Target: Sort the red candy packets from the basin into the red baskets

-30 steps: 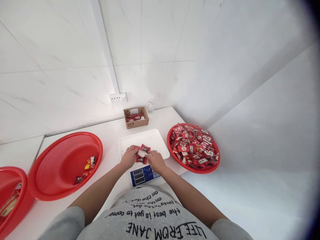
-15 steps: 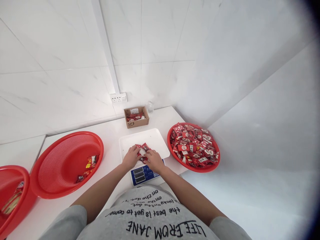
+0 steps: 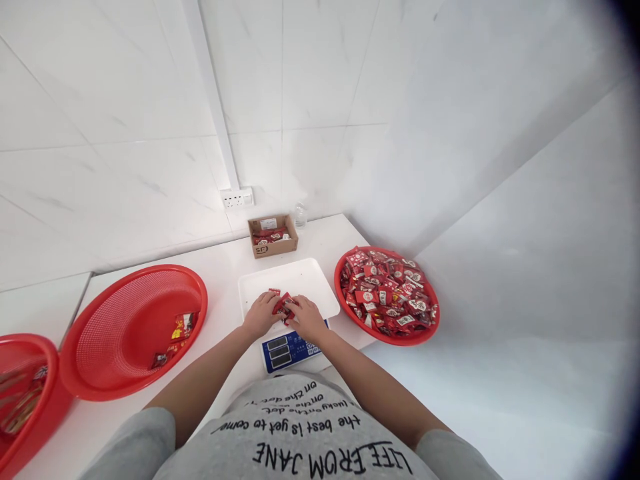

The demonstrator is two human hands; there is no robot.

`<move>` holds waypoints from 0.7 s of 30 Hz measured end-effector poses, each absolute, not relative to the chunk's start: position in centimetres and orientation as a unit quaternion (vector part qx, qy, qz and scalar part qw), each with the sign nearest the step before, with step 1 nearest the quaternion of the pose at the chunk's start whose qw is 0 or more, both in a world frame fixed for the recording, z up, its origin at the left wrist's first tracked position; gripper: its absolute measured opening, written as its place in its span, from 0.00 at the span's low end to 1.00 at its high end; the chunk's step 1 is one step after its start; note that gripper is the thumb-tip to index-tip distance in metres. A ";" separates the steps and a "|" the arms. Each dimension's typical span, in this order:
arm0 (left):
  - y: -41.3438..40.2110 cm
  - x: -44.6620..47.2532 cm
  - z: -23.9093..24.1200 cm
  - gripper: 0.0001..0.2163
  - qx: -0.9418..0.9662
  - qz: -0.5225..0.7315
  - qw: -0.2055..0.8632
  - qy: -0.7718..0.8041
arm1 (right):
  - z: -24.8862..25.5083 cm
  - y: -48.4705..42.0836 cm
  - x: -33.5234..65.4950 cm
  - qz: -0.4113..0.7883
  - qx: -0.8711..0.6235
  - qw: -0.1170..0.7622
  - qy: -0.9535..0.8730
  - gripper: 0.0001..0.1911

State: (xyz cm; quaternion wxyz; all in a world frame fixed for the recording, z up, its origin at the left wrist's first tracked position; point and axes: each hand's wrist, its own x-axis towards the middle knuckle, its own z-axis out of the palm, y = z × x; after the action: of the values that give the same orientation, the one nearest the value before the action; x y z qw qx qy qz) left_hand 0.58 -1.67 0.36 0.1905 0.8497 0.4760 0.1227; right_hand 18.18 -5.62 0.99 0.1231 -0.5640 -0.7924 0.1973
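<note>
Several small red packets (image 3: 285,307) are gathered between my two hands, above the white pan (image 3: 307,273) of a weighing scale. My left hand (image 3: 261,316) closes on them from the left, with a red corner showing above its fingers. From the right, my right hand (image 3: 307,320) grips the same bunch, its fingertips curled against the packets. How many packets each hand has is hidden by the fingers. Below the pan is the scale's blue panel (image 3: 293,350) with dark displays and keys.
A red basket (image 3: 435,328) heaped with red packets stands on the right. Left are a red basket (image 3: 115,313) with a few packets and another red basket (image 3: 47,400). Behind the scale sit a cardboard box (image 3: 275,248) holding packets and a clear container (image 3: 301,215) by the wall.
The packets, spread apart on the pan before, are now drawn together in a bunch between my hands. My hands have barely shifted.
</note>
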 end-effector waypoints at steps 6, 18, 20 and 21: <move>-1.9 -0.2 -0.3 0.19 0.831 0.144 0.214 0.493 | 1.0 -5.6 17.9 0.171 -0.582 0.125 -0.785 0.20; -3.4 -0.4 0.0 0.09 0.836 0.176 0.225 0.469 | 1.4 -5.1 18.3 0.162 -0.633 0.104 -0.750 0.18; -3.8 0.0 -0.3 0.07 0.830 0.188 0.220 0.478 | 1.4 -5.2 18.6 0.174 -0.653 0.104 -0.729 0.19; -3.9 0.2 -0.4 0.06 0.825 0.195 0.219 0.483 | 1.3 -5.3 18.7 0.184 -0.657 0.109 -0.723 0.19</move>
State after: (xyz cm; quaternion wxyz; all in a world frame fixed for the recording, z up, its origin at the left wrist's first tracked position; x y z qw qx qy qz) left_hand 0.21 -3.95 -0.43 0.2187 0.8251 0.4831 0.1949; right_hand 18.70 -5.31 1.25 0.1087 -0.6575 -0.7226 0.1836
